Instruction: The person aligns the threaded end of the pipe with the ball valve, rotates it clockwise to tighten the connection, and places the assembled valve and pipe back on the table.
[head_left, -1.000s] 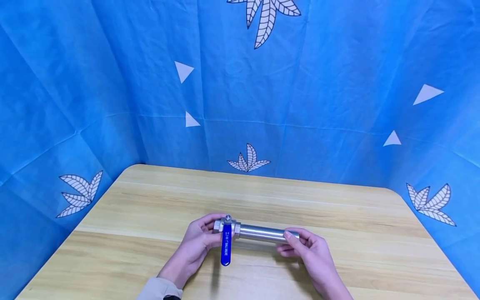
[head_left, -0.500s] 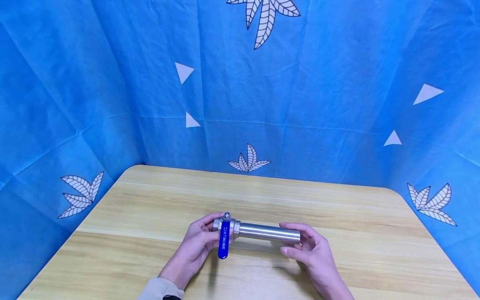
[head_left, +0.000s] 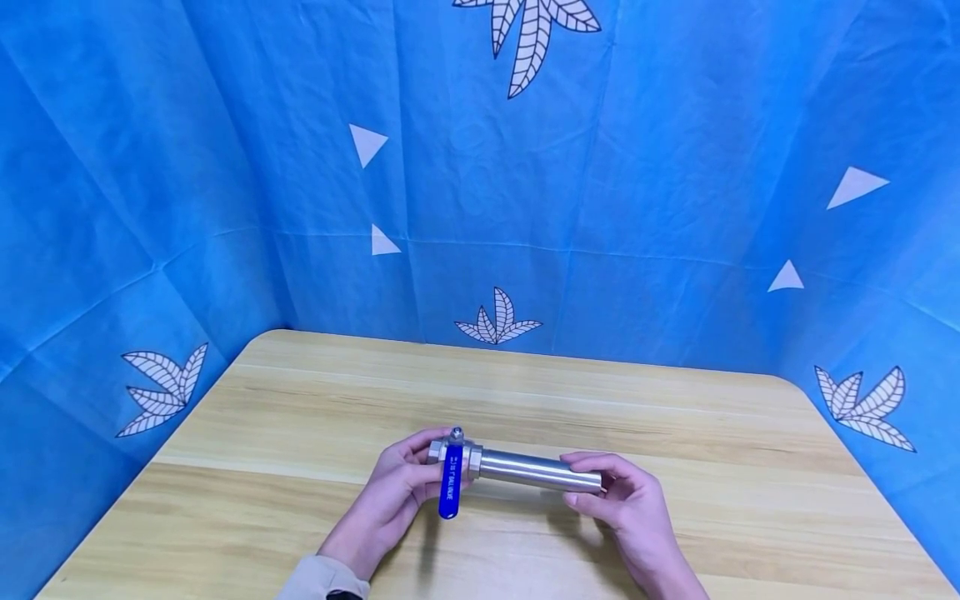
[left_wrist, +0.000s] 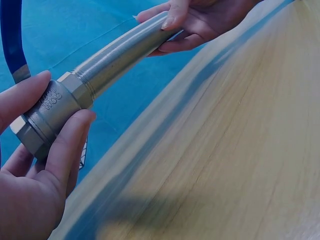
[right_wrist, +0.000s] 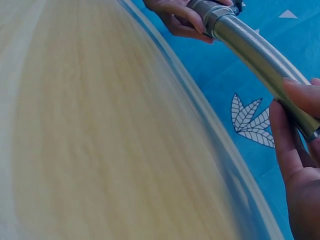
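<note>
A metal ball valve [left_wrist: 52,110] with a blue lever handle [head_left: 450,483] is held above the table. My left hand [head_left: 390,492] grips its body between thumb and fingers. From the valve's right-hand hex end runs a straight steel pipe [head_left: 525,469], with a little thread showing at the joint in the left wrist view. How deep the pipe sits inside is hidden. Near the pipe's free end, my right hand [head_left: 630,508] pinches it, fingers on the far side and thumb on the near side. The lever points toward me, across the pipe's line.
A light wood table [head_left: 337,383] with rounded far corners lies beneath both hands. Blue cloth [head_left: 487,183] printed with white leaves and triangles hangs around its back and sides.
The right thumb has shifted from the pipe's top to its near side, the fingers spreading and then closing again on the pipe. The lever's end has moved slightly up and left.
</note>
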